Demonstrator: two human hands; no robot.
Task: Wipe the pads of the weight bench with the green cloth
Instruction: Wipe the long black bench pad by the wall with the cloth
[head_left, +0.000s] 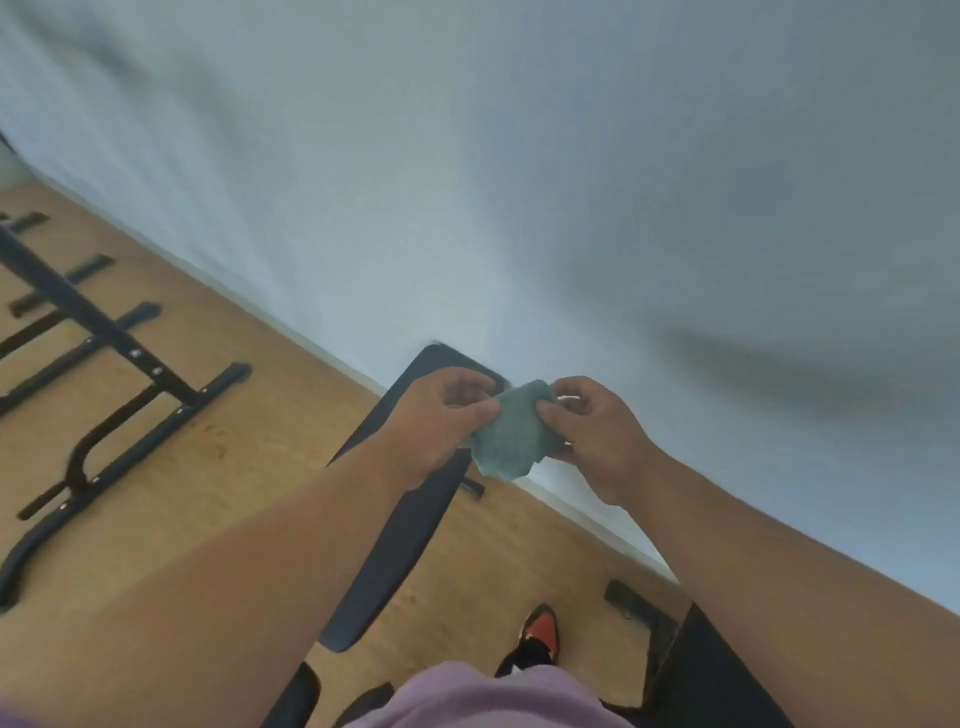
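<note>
Both grips closed on green cloth (514, 431): left hand (441, 421) pinches its left edge, right hand (597, 431) its right; cloth bunched, held in air above dark bench pad (405, 530); black metal frame (104, 374) on wood floor (234, 467) left.

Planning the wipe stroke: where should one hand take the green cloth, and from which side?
The green cloth is bunched between the left hand and right hand, above the bench pad. Probably best to gather the bunched upper part in the palm from above, leaving the loose lower edge hanging free to meet the pad.
</note>
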